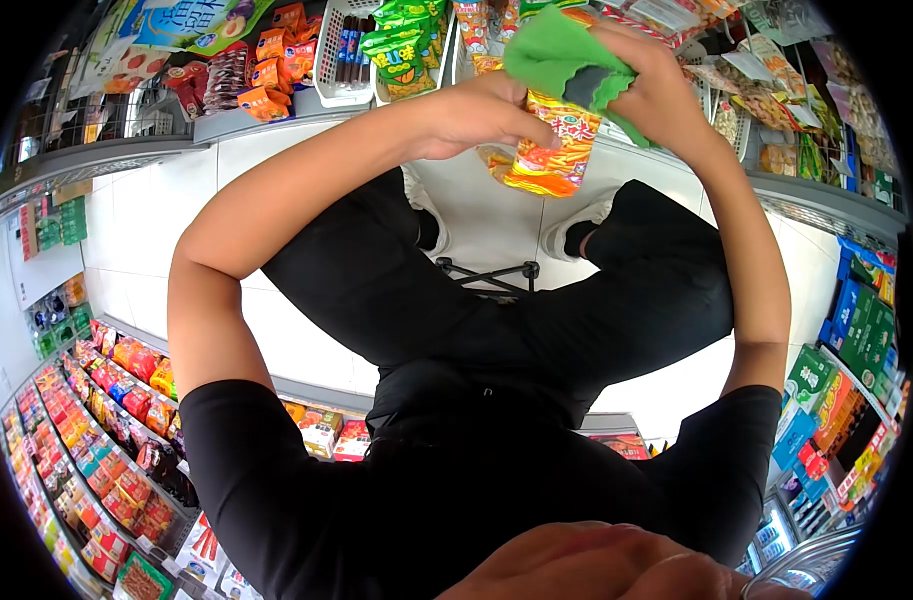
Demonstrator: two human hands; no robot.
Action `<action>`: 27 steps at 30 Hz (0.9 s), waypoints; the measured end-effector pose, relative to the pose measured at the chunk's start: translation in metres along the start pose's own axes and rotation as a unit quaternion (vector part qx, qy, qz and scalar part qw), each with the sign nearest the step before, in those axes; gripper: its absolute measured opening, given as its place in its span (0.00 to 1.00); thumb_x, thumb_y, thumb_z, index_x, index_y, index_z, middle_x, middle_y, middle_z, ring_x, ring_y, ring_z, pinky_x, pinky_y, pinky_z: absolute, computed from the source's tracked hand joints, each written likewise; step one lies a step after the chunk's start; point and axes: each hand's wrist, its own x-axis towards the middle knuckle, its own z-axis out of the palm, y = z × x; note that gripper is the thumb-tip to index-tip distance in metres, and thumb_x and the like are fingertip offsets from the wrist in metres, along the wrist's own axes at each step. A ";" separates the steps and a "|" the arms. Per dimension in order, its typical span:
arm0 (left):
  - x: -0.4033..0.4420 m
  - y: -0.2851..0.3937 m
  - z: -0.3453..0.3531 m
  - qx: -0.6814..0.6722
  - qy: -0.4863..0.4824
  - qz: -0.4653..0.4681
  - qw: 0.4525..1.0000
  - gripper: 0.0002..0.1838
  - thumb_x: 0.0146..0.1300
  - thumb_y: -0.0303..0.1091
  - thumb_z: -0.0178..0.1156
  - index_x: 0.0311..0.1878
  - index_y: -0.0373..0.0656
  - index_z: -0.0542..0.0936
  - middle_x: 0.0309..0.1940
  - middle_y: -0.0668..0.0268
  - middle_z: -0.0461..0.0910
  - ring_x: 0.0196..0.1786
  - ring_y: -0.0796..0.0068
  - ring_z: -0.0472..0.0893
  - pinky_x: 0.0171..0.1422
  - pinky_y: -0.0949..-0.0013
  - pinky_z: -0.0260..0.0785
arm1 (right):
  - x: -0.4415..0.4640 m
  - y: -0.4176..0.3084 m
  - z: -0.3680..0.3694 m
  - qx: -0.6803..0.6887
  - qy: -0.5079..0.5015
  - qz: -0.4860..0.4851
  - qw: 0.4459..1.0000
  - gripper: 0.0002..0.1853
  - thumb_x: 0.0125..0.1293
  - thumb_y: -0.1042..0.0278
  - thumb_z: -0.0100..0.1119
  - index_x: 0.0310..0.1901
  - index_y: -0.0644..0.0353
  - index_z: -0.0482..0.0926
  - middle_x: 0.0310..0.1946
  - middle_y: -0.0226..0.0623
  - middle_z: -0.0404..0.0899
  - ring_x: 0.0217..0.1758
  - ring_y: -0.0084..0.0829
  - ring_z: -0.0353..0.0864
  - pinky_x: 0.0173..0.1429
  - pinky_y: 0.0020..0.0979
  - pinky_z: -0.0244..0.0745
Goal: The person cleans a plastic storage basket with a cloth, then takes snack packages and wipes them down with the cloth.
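My left hand (481, 117) is closed on an orange-and-yellow snack bag (564, 148) with red lettering, the thumb lying across its front. The bag hangs over the floor in front of the shelf. In my right hand (659, 85) is a green cloth (551, 58) with a dark grey patch. The cloth is bunched up and rests against the top of the bag, partly covering it. Most of the right fingers are hidden behind the cloth.
The shelf ahead carries a white basket (328, 60), green snack bags (398, 60) and orange packets (266, 75). My black-trousered legs are spread over white floor tiles (166, 215), with black folding-stool legs (491, 275) between them. Stocked shelves (106, 430) stand behind me.
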 end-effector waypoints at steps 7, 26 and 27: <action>0.014 -0.012 -0.001 -0.068 -0.072 -0.001 0.995 0.26 0.61 0.25 0.67 0.63 0.38 0.75 0.58 0.65 0.79 0.62 0.76 0.77 0.70 0.68 0.68 | -0.001 0.012 -0.007 -0.025 -0.029 0.024 0.999 0.27 0.47 0.81 0.66 0.54 0.67 0.77 0.44 0.45 0.79 0.47 0.48 0.78 0.56 0.36 0.73; 0.000 0.012 0.002 -0.376 -0.050 0.046 0.924 0.43 0.69 0.67 0.38 0.75 0.41 0.62 0.70 0.55 0.70 0.69 0.56 0.74 0.76 0.49 0.61 | -0.001 -0.003 -0.012 -0.015 -0.064 0.003 0.998 0.25 0.46 0.80 0.65 0.50 0.67 0.76 0.44 0.45 0.78 0.48 0.48 0.78 0.56 0.37 0.73; 0.002 0.011 -0.002 -0.389 -0.068 0.041 0.918 0.44 0.70 0.70 0.37 0.74 0.42 0.64 0.69 0.55 0.72 0.69 0.57 0.74 0.76 0.51 0.63 | 0.000 -0.005 -0.013 -0.014 -0.072 -0.002 0.997 0.24 0.46 0.80 0.65 0.49 0.67 0.76 0.43 0.44 0.78 0.47 0.48 0.78 0.55 0.37 0.73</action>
